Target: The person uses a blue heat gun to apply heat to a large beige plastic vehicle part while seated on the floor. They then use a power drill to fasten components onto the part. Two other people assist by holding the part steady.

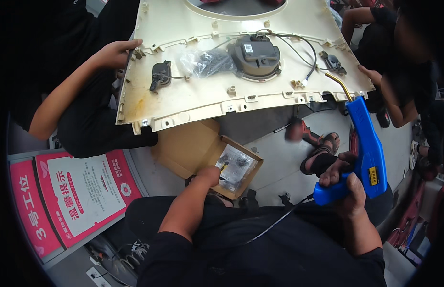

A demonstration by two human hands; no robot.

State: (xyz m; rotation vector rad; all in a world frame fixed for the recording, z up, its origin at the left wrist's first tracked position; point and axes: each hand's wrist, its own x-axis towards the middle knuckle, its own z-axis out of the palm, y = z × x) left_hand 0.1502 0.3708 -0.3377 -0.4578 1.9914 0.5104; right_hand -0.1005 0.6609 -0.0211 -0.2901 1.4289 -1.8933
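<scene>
My right hand is wrapped round the handle of a blue corded gun with a bent brass tip. The gun points up and away, its tip close to the near right edge of a cream plastic panel. My left hand is closed at the rim of an open cardboard box. A small yellow-and-black thing shows at its fingers; whether they grip it I cannot tell. Clear bags of small parts lie in the box.
A person's hand holds the panel's left edge; another person's hand is at its right. A round black speaker-like unit, a plastic bag and wiring lie on the panel. A red-and-black power tool is on the floor beside a sandalled foot.
</scene>
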